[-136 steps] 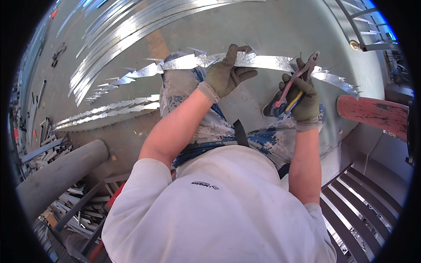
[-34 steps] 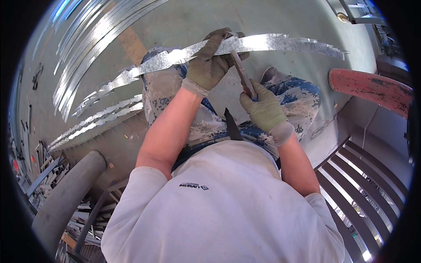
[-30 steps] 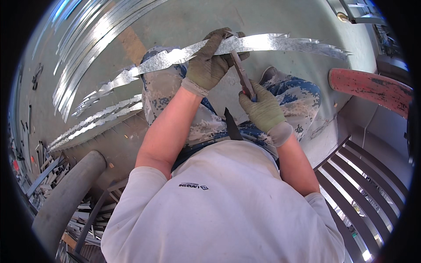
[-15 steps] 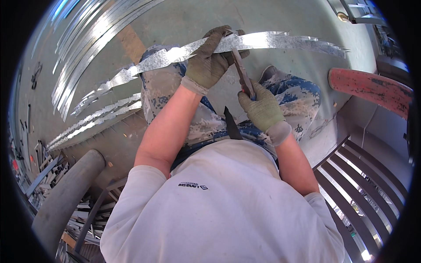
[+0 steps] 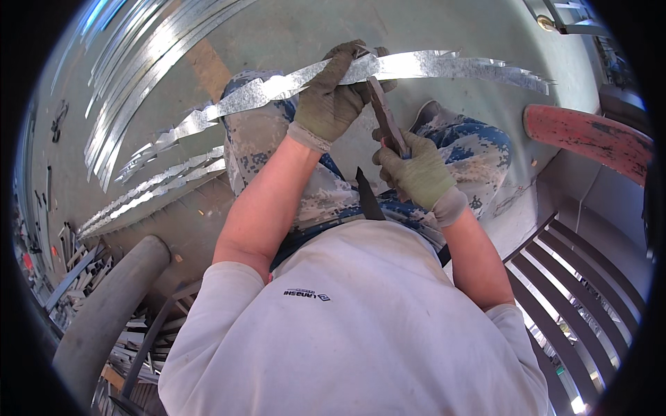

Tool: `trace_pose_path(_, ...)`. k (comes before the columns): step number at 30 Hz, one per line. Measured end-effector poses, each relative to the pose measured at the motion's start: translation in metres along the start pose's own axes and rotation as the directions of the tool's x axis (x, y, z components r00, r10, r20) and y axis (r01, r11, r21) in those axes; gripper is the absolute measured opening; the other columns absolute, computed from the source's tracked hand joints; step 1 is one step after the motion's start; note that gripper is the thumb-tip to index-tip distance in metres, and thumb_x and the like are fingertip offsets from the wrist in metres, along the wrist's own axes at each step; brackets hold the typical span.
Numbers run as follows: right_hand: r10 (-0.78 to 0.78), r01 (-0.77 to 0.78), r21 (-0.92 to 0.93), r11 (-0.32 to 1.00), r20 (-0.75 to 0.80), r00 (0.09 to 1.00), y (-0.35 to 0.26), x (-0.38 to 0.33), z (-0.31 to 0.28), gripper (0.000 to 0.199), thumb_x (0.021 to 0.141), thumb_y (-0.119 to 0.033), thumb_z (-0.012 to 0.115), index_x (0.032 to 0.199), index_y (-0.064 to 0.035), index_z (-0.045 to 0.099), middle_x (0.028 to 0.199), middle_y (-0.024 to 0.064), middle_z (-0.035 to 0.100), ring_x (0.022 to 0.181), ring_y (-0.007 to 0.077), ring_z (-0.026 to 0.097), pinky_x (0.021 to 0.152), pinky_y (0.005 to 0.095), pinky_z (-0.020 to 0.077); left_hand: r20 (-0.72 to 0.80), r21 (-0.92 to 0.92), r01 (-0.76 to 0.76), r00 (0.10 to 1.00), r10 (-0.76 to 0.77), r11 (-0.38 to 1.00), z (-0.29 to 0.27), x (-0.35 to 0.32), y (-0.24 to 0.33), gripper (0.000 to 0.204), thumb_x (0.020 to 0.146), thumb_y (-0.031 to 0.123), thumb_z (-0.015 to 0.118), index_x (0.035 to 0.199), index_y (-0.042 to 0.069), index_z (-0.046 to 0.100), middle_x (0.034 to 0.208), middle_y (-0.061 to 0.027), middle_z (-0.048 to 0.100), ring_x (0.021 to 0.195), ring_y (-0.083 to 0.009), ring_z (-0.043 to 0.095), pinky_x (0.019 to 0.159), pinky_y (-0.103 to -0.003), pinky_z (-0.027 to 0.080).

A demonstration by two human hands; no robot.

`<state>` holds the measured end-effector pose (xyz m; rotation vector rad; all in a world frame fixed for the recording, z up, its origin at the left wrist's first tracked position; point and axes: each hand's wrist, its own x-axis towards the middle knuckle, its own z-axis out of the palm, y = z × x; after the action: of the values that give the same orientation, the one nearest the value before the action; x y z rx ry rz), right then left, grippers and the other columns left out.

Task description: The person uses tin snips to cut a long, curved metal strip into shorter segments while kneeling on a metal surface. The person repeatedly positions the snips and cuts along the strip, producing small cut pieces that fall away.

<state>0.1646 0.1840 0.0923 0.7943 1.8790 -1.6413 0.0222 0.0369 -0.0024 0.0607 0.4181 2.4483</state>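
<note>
In front of my knees, a long shiny sheet-metal strip [image 5: 416,65] with jagged, notched edges runs across the view. My gloved left hand [image 5: 331,104] is closed around its middle, thumb and fingers on opposite sides. My gloved right hand [image 5: 420,166] grips a plier-like hand tool [image 5: 386,114] with a long dark metal head and a bit of blue at the handle. Whether it is snips or pliers cannot be told. The tool's tip reaches up close to the strip's lower edge, beside my left fingers; contact there is unclear.
Several shiny metal strips [image 5: 149,76] lie on the floor at the far left, and notched ones [image 5: 156,186] lie nearer. A grey tube [image 5: 114,312] stands by a scrap pile [image 5: 87,274] at the left. A worn red tube [image 5: 586,139] and dark slats [image 5: 569,298] are at the right.
My right hand has shifted slightly right and its fingers have changed position on the tool's handle. The left hand and the strip stay almost where they were.
</note>
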Motion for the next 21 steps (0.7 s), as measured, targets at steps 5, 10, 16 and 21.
trace_pose_path(5,0.005,-0.019,0.100,0.995,0.131,0.991,0.001,0.002,-0.008,0.037,0.108,-0.016,0.071,0.141,-0.0004,0.067,0.092,0.0056,0.073,0.069,0.0104,0.066,0.058,0.0283,0.0548,0.001,-0.041,0.006,1.000,-0.006,0.999,-0.001,0.000,-0.001,0.032,0.120,0.028,0.055,0.142,0.006,0.064,0.146,-0.0212,0.069,0.131,-0.0355,0.072,0.112,-0.058,0.062)
trace_pose_path(10,-0.064,0.010,0.309,0.951,0.167,0.984,0.003,0.001,-0.005,0.032,0.106,-0.013,0.072,0.135,-0.0007,0.069,0.087,0.0074,0.073,0.063,0.0144,0.068,0.051,0.0297,0.0533,0.002,-0.073,0.006,1.000,-0.006,0.997,0.002,-0.002,0.000,0.031,0.118,0.023,0.058,0.143,0.006,0.062,0.148,-0.0231,0.068,0.135,-0.0369,0.069,0.116,-0.063,0.058)
trace_pose_path(16,-0.046,-0.077,0.392,0.917,0.295,0.954,0.009,0.006,-0.015,0.041,0.109,-0.022,0.076,0.142,0.0006,0.067,0.102,0.0109,0.078,0.080,0.0198,0.073,0.075,0.0364,0.0626,-0.038,-0.101,0.016,0.999,-0.019,0.995,0.003,-0.003,-0.003,0.029,0.116,0.021,0.061,0.141,0.007,0.065,0.147,-0.0235,0.068,0.140,-0.0383,0.066,0.122,-0.064,0.054)
trace_pose_path(21,-0.060,-0.094,0.429,0.898,0.333,0.941,0.007,0.006,-0.018,0.040,0.108,-0.019,0.075,0.142,0.0017,0.066,0.101,0.0116,0.077,0.081,0.0217,0.073,0.074,0.0381,0.0616,-0.022,-0.072,0.026,0.999,-0.028,0.997,-0.003,-0.001,-0.002,0.027,0.114,0.021,0.064,0.139,0.009,0.067,0.148,-0.0227,0.068,0.143,-0.0380,0.064,0.123,-0.063,0.054)
